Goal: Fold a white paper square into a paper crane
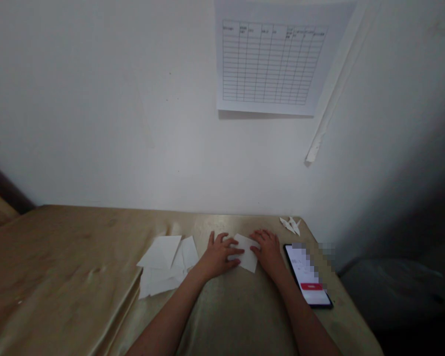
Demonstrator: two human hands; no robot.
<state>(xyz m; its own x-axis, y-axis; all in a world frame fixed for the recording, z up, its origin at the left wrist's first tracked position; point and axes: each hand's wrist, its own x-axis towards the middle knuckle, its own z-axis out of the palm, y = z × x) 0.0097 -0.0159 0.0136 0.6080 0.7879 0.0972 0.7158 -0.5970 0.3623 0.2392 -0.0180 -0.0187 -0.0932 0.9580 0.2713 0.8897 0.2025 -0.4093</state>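
Observation:
A small white folded sheet of paper (246, 252) lies on the tan-covered table (77, 277) near its far edge. My left hand (219, 254) rests on the sheet's left side, fingers stretched out and pressing flat. My right hand (267, 248) lies on the sheet's right side, fingers also spread flat on it. Both forearms reach in from the bottom of the view.
A loose pile of white paper sheets (166, 264) lies left of my hands. A phone (307, 277) with a lit screen lies to the right near the table edge. Small folded white paper pieces (291, 225) sit at the far right corner. A printed grid sheet (272, 62) hangs on the wall.

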